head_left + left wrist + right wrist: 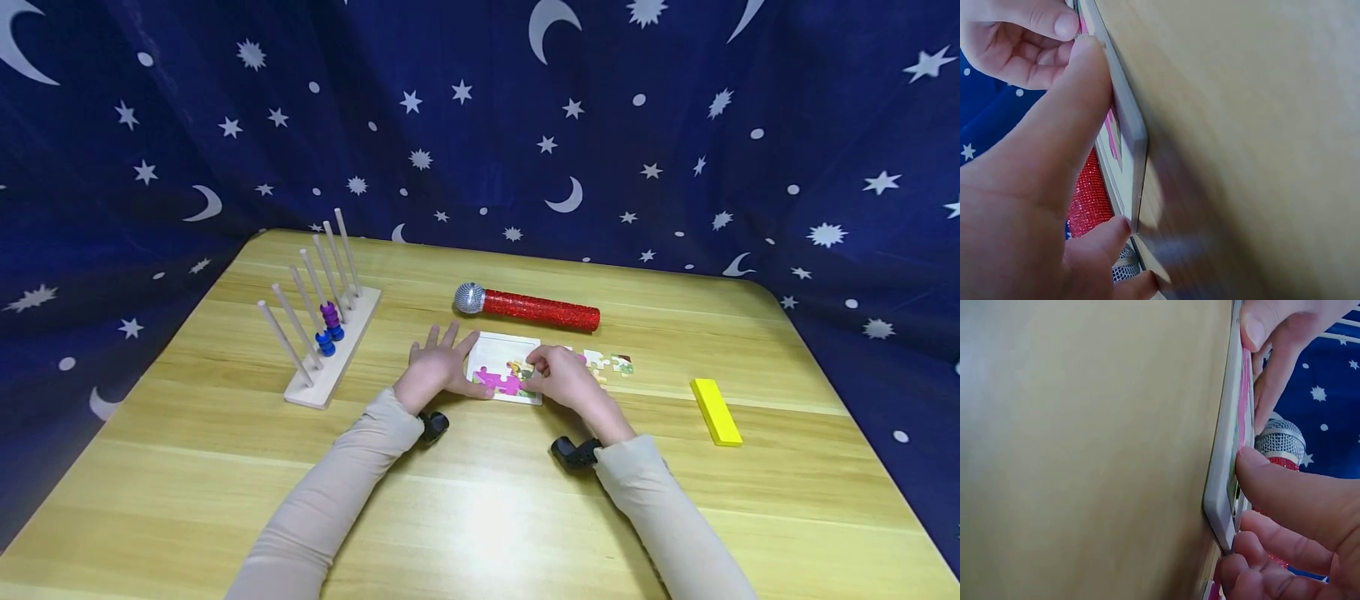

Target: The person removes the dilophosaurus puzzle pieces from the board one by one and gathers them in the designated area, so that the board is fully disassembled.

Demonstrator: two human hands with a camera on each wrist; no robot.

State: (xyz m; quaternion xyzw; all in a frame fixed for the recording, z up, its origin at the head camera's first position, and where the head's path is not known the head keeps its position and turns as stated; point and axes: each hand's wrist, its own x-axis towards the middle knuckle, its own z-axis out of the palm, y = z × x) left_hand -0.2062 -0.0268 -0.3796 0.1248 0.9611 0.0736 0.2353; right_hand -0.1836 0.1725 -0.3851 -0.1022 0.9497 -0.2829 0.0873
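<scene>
A small white puzzle board [497, 343] lies on the table between the two hands, with pink puzzle pieces [498, 382] fitted along its near side. The left hand [441, 367] spreads its fingers at the board's left side. Its thumb [1094, 81] presses the near edge, and another finger touches the frame close to a corner. Over the board's right part, the right hand [567, 380] pinches a yellow-green puzzle piece [526, 372] between thumb and index finger, low against the board. The right fingers partly cover that piece.
Loose puzzle pieces [621, 364] lie right of the board, partly behind the right hand. A red glittery microphone [542, 310] lies behind it. To the left stands a wooden peg rack [341, 358] with blue and purple rings [330, 315]. A yellow block [716, 412] lies far right.
</scene>
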